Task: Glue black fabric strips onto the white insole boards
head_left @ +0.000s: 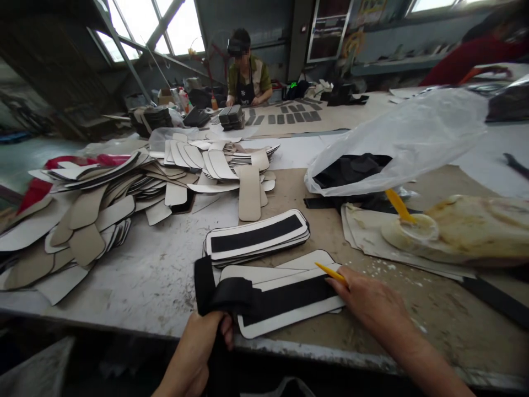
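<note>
The left hand point(202, 344) is at the front edge of the worktable point(152, 292), with its fingers closed around a black strap point(233, 293), which makes a loop over the left end of a white panel point(252, 329). The right hand point(367, 295) pinches a yellow pointed stick point(332, 272) between thumb and fingers, and it rests at the right end of the same panel, where a black strip point(295, 298) lies along the middle. This panel lies flat on other pale pieces, on the brown sheet point(330, 347). Just behind it there is a stack of white panels point(256, 236), the top one also with a black strip. A big pile of loose panels point(88, 220) is on the left, and a clear plastic bag point(413, 132) with black pieces inside lies to the right, behind a glue container point(417, 229)
</note>
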